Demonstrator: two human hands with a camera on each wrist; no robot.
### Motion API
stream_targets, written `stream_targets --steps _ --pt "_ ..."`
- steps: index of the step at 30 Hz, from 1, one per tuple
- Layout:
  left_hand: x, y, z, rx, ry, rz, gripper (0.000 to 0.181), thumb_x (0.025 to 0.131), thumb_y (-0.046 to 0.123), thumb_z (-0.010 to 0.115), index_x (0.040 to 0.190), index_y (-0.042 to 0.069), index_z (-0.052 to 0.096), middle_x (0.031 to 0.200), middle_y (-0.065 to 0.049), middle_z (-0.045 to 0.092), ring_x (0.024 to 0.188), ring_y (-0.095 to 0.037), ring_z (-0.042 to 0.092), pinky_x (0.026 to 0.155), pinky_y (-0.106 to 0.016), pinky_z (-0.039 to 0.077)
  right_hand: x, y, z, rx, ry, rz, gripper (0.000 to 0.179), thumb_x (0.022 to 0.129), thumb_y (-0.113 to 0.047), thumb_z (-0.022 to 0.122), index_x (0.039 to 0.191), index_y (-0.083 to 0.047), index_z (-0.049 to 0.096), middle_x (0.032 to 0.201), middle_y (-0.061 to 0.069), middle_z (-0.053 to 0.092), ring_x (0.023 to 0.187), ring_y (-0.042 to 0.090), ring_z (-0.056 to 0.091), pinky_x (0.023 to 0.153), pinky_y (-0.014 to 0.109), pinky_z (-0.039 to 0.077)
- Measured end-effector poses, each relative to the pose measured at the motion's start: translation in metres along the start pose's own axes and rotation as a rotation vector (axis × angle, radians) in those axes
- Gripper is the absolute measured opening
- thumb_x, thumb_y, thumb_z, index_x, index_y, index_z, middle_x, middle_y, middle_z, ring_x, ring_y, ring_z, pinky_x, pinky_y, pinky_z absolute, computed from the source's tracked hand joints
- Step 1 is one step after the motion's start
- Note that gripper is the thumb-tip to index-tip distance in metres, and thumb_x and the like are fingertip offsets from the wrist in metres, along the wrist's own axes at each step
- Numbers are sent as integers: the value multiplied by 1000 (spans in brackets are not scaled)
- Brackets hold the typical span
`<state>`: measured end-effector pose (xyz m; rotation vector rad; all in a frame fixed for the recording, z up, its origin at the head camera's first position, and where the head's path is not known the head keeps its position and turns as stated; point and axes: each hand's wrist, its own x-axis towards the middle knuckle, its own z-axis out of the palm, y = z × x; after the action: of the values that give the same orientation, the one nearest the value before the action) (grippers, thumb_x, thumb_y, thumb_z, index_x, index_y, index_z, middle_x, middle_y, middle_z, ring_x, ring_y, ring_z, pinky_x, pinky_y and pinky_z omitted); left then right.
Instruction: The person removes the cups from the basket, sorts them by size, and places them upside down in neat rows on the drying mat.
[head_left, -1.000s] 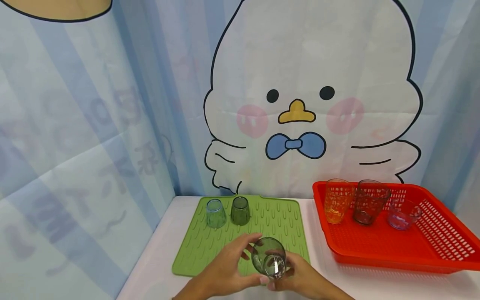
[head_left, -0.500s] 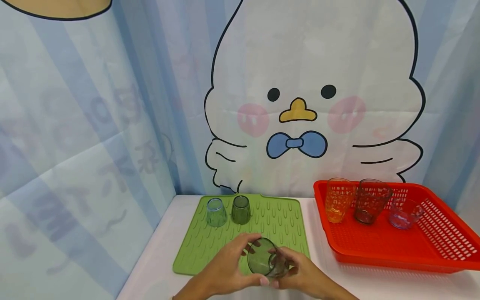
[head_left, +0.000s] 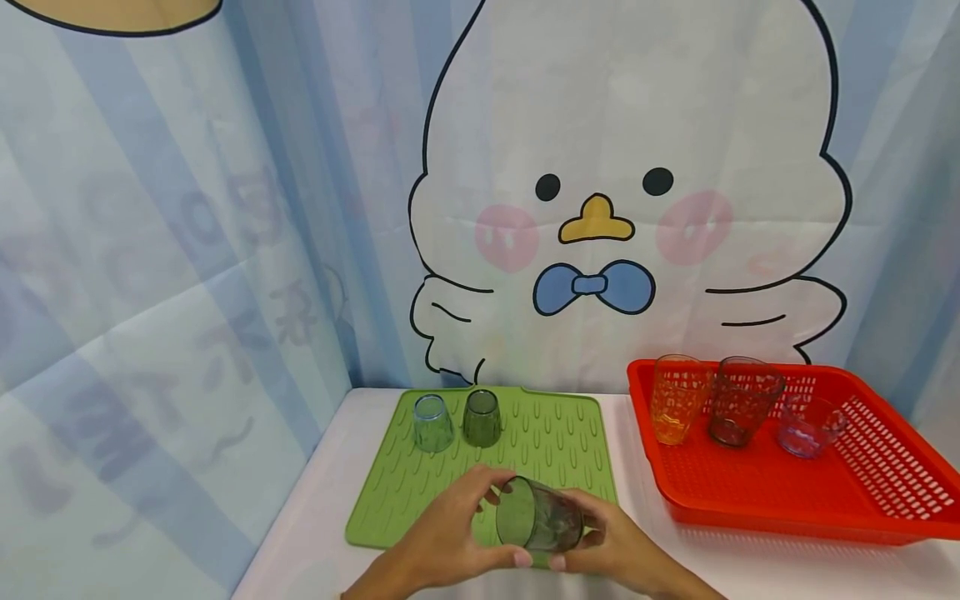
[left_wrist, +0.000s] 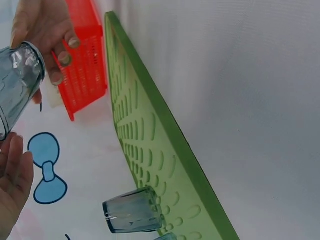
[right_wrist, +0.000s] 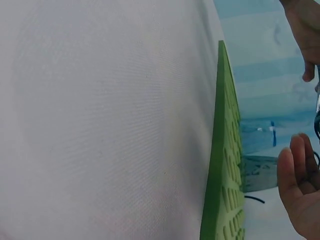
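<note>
One grey glass (head_left: 542,517) lies sideways, long axis running hand to hand: base gripped by the right hand (head_left: 615,537), mouth toward the left hand (head_left: 453,533), whose fingers curve round the rim, though I can't tell whether every tip touches. Beyond the fingers, a green mat (head_left: 547,437); farther right, a red basket (head_left: 787,523).

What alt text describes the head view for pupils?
A left hand and right hand hold a grey glass tumbler tipped sideways. Two tinted glass cups stand on a ridged green mat; at right, a red plastic basket holds three glass cups.
</note>
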<state>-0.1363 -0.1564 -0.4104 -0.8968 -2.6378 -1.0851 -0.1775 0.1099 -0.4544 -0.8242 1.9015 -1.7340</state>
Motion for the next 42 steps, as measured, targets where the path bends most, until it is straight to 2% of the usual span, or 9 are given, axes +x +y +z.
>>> stream_targets --steps 7,12,16,21,27,31,36,42 --pt "-2 -4 1 9 -6 6 72 84 51 78 141 18 49 123 4 57 102 -13 59 81 -25 53 0 0 -3 -15 15 16 64 90 -10 74 144 4 45 132 16 58 106 19 65 83 32 59" --pt "-3 -6 1 -6 -26 -12 70 84 53 77 139 20 51 120 5 57 102 -14 59 80 -25 52 -1 -2 -5 -12 21 33 63 90 -11 74 145 2 45 130 14 60 105 19 66 83 32 59" --pt "-4 -8 0 -23 -59 -36 67 84 54 77 137 21 51 119 3 58 102 -12 58 80 -24 52 -3 -4 -7 18 13 16 62 90 -8 73 144 3 45 131 13 60 106 19 66 83 34 59" --pt "-5 -10 -1 -61 -104 -52 63 85 52 76 136 23 51 122 4 57 105 -10 58 82 -26 52 -4 -5 -7 65 1 -20 60 90 -5 72 144 4 45 128 5 63 108 18 66 84 35 60" --pt "-6 -10 -2 -74 -125 -55 64 86 51 76 136 21 50 122 5 57 107 -13 59 84 -27 53 -6 -9 -5 62 12 -114 58 89 -1 71 140 8 45 124 2 66 99 16 68 78 34 61" --pt "-8 -11 -3 -86 -160 -53 64 87 49 75 139 21 48 123 4 56 107 -11 58 84 -28 53 -7 -11 -2 87 -5 -168 56 90 3 69 140 11 44 123 0 67 100 17 71 77 34 61" --pt "-10 -15 -3 -100 -203 -53 65 90 47 73 143 23 45 123 5 55 107 -10 58 85 -29 53 -7 -13 -1 124 -10 -173 56 90 4 68 139 13 43 124 0 68 102 20 72 78 34 61" --pt "-14 -22 -3 -75 -214 -80 67 90 50 72 144 19 46 124 3 57 108 -12 59 87 -28 53 -6 -15 -1 115 11 -150 57 90 1 70 139 13 43 122 1 68 100 20 72 76 34 61"
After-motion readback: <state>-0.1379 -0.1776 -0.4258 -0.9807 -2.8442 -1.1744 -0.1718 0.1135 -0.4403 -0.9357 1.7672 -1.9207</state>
